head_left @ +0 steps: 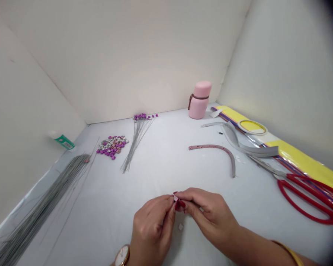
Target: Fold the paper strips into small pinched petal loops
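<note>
Left hand, right hand pinch a pink scrap, scissors well right.

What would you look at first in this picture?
The big red scissors on the right catch your eye, beside the yellow sheets. A pink bottle stands at the back. At the front, the left hand and right hand pinch a tiny pink piece.

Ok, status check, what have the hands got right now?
Left hand and right hand together, pinching one small pink piece. Red scissors off to the right, apart from the hands.
</note>
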`<action>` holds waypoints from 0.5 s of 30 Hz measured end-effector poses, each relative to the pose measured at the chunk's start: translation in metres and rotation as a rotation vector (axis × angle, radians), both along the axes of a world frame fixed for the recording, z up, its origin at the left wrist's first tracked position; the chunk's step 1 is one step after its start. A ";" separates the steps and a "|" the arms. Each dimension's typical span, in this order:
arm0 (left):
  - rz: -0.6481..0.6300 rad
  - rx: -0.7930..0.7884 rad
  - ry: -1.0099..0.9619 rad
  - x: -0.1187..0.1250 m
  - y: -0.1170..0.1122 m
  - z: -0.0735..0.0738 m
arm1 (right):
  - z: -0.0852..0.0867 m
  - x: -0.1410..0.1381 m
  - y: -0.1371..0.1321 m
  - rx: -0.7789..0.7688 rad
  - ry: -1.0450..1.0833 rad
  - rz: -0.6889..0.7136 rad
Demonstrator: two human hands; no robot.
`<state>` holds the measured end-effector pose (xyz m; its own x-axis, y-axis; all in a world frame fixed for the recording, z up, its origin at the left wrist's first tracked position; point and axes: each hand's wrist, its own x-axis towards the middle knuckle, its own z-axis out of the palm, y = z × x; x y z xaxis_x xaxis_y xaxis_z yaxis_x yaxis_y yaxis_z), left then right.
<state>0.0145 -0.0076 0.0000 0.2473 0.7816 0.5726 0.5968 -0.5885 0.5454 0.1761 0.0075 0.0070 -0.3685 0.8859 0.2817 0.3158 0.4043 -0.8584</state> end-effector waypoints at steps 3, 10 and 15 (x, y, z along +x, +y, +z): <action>0.018 -0.006 0.012 0.002 0.001 0.000 | -0.002 -0.001 0.000 0.047 -0.038 -0.025; 0.010 -0.266 -0.159 0.002 0.003 0.005 | -0.005 -0.002 0.004 -0.061 0.003 -0.059; 0.028 -0.263 -0.194 0.001 0.002 0.004 | -0.002 -0.001 0.005 -0.078 0.020 0.008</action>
<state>0.0154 -0.0051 0.0036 0.1297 0.9138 0.3849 0.4806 -0.3974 0.7817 0.1751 0.0121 0.0051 -0.3706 0.9025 0.2193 0.2954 0.3384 -0.8934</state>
